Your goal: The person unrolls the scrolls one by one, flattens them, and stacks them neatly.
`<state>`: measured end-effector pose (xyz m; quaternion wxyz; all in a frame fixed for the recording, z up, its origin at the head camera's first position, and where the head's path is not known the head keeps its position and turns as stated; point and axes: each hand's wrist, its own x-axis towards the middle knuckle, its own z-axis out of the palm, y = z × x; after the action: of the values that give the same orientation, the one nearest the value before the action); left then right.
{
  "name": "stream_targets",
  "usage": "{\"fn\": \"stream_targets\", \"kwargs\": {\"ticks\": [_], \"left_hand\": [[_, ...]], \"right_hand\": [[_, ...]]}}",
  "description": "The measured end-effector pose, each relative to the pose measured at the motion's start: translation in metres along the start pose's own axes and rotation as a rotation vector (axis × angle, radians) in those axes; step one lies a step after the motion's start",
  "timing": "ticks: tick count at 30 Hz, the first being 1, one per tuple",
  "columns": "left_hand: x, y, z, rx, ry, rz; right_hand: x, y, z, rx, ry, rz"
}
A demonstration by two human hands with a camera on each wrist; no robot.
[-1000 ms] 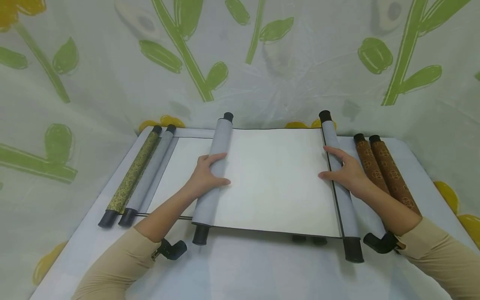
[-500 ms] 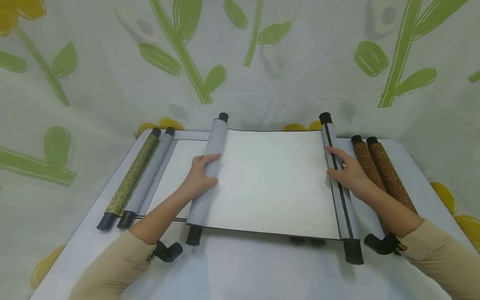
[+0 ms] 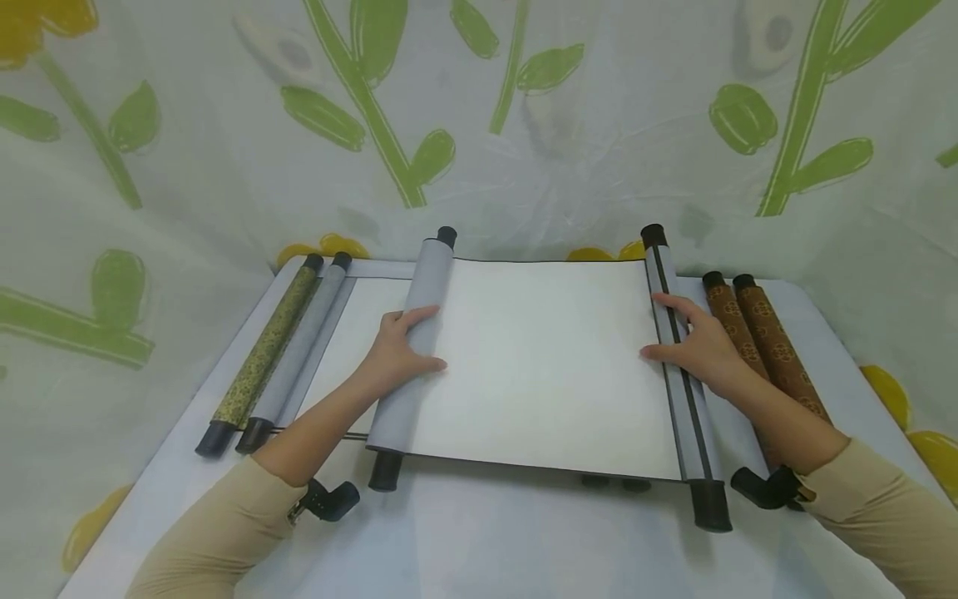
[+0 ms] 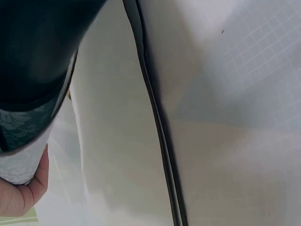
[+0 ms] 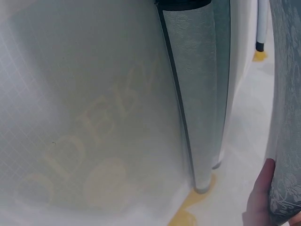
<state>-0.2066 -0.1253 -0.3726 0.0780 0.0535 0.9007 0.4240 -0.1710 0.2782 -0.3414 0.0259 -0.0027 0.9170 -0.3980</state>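
Note:
A hanging scroll with blank white paper [image 3: 539,366] is spread between two grey rolls with black end knobs. My left hand [image 3: 397,358] grips the left roll [image 3: 400,420], thumb and fingers spread around it. My right hand [image 3: 698,349] holds the right roll [image 3: 703,445] in the same way; a dark strip runs along that roll. In the left wrist view, fingers of the left hand [image 4: 28,193] curl at the roll's far side, and a blurred dark knob fills the top left. The right wrist view shows the right hand [image 5: 259,202] against a grey brocade roll [image 5: 288,113].
A green-gold patterned roll [image 3: 262,362] and a grey roll [image 3: 299,353] lie at left, beside another white sheet [image 3: 362,316]. Two brown patterned rolls [image 3: 782,349] lie at right. Two dark knobs [image 3: 636,484] peek from under the scroll's front edge on the white table [image 3: 524,549].
The left hand and left roll have shifted left, slightly widening the paper. The right roll has turned, bringing its dark strip from the inner edge onto its top.

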Motion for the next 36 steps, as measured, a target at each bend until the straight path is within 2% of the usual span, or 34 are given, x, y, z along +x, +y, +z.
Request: {"fn": "stream_targets", "kwargs": {"ticks": [8, 18, 28, 36], "left_hand": [[0.002, 0.000, -0.001, 0.018, 0.005, -0.005], [0.003, -0.001, -0.005, 0.074, -0.008, -0.029], [0.003, -0.006, -0.007, 0.062, -0.036, -0.048], [0.003, -0.010, -0.008, 0.039, -0.042, -0.047]], "right_hand": [[0.000, -0.001, -0.003, 0.000, -0.006, 0.010], [-0.001, 0.001, -0.008, 0.032, -0.003, -0.053], [-0.003, 0.002, -0.011, -0.006, 0.003, 0.009], [-0.003, 0.007, -0.012, 0.024, -0.012, -0.027]]}}
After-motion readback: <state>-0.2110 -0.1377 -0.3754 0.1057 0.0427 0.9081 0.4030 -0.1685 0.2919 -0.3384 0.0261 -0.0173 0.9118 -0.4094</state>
